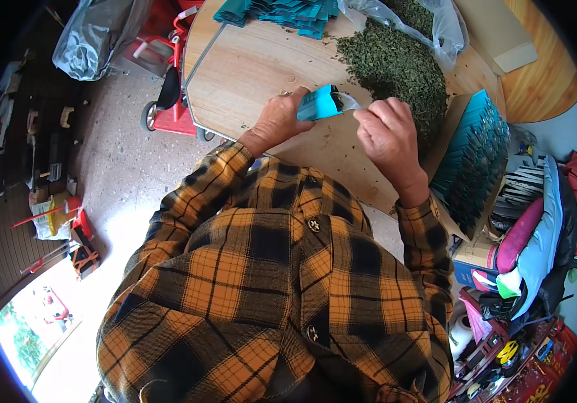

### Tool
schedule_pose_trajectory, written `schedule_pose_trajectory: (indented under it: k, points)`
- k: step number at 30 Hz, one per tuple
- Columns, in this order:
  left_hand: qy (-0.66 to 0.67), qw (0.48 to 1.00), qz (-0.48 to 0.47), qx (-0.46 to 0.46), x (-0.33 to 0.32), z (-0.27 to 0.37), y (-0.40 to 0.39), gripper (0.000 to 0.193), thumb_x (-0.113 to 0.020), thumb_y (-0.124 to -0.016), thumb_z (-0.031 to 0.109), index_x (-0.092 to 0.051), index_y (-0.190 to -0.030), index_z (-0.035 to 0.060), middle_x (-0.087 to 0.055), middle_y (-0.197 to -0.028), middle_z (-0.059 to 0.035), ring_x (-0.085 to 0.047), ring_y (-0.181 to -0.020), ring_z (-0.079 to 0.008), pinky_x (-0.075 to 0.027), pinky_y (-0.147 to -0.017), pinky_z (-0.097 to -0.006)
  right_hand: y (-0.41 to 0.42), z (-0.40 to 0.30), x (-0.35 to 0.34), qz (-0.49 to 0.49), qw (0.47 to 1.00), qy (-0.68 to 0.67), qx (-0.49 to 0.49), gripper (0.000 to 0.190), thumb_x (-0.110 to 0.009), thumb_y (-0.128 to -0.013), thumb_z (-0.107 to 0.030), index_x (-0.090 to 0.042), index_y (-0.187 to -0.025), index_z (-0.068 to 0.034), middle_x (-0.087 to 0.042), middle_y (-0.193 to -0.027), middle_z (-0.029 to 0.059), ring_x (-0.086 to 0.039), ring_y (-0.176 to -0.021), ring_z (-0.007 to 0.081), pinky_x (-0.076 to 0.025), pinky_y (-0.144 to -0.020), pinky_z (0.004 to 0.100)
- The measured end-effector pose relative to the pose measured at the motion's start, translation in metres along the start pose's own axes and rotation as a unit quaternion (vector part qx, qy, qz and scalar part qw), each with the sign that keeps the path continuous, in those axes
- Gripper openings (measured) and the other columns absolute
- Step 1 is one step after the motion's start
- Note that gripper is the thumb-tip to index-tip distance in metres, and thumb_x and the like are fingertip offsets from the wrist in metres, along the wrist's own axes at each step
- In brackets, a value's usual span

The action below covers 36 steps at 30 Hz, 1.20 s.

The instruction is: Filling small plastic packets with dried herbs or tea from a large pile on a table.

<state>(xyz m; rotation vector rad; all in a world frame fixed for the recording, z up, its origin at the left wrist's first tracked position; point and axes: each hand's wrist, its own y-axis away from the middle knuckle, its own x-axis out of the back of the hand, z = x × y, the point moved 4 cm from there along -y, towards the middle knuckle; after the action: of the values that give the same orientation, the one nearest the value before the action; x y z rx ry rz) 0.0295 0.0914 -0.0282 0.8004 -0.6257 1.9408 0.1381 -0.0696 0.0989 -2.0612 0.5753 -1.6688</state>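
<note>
In the head view my left hand (282,118) grips a small teal packet (317,103) with its open end towards the right. Dark green leaf bits show at that opening. Pinched in my right hand (387,136) is a clear plastic scoop or spoon (349,101), its bowl at the packet's mouth. Behind and beside the right hand lies a large heap of dried green leaves (396,63), partly under a clear plastic bag (442,32). Flat teal packets (288,14) are piled at the table's far side. A cardboard box (452,118) right of my right hand holds rows of upright teal packets (474,156).
The wooden table (253,65) has a cut corner near my left forearm, with leaf crumbs on its top. A red wheeled child's vehicle (180,118) stands left of it. Cardboard (495,35) lies at the back right. Clothes (535,242) are heaped right of the box.
</note>
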Motion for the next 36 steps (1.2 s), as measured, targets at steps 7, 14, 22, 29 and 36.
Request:
schedule_pose_trajectory:
  k: [7,14,22,29,36]
  points:
    - [0.007,1.000,0.007,-0.006,0.001,-0.001,0.001,0.051,-0.079,-0.068,0.024,-0.053,-0.109,0.0070,-0.066,-0.083,-0.0231,-0.064,-0.082,-0.0430,-0.052,-0.071,-0.0489,-0.004,-0.007,0.000,-0.027,0.999,0.032,0.033,0.022,-0.066,-0.064,0.002,-0.063,-0.085,-0.005,-0.052,-0.078,0.0055,-0.051,-0.075,0.0242,-0.042,-0.068,0.0367]
    - [0.008,1.000,0.007,0.013,0.004,-0.006,0.006,0.053,-0.079,-0.068,0.023,-0.054,-0.111,0.0061,-0.066,-0.085,-0.0240,-0.064,-0.083,-0.0424,-0.052,-0.073,-0.0477,0.025,0.040,0.006,0.076,0.967,-0.093,-0.225,0.010,-0.066,-0.082,0.000,-0.069,-0.092,0.000,-0.062,-0.074,0.0065,-0.059,-0.065,0.0150,-0.047,-0.062,0.0269]
    - [0.023,0.999,0.026,-0.014,0.003,-0.010,0.012,0.053,-0.077,-0.069,0.030,-0.053,-0.111,0.0052,-0.066,-0.086,-0.0228,-0.065,-0.081,-0.0409,-0.053,-0.072,-0.0481,0.094,0.088,-0.100,0.080,0.736,-0.459,-0.491,0.023,-0.061,-0.094,-0.014,-0.067,-0.108,0.003,-0.072,-0.086,0.0091,-0.063,-0.070,0.0098,-0.047,-0.063,0.0214]
    - [0.028,0.999,0.014,0.013,0.007,-0.007,0.014,0.054,-0.078,-0.069,0.026,-0.054,-0.113,0.0046,-0.067,-0.089,-0.0223,-0.065,-0.084,-0.0408,-0.053,-0.074,-0.0458,0.087,0.122,-0.123,0.205,0.696,-0.446,-0.525,0.025,-0.062,-0.094,-0.013,-0.066,-0.109,0.005,-0.072,-0.089,0.0112,-0.065,-0.071,0.0117,-0.047,-0.061,0.0220]
    - [0.031,0.999,0.005,0.037,0.008,-0.010,0.013,0.057,-0.080,-0.069,0.024,-0.055,-0.116,0.0039,-0.067,-0.097,-0.0224,-0.065,-0.088,-0.0409,-0.054,-0.076,-0.0443,0.082,0.126,-0.105,0.182,0.818,-0.278,-0.469,0.023,-0.059,-0.094,-0.009,-0.067,-0.111,0.005,-0.072,-0.092,0.0124,-0.069,-0.080,0.0152,-0.052,-0.067,0.0242]
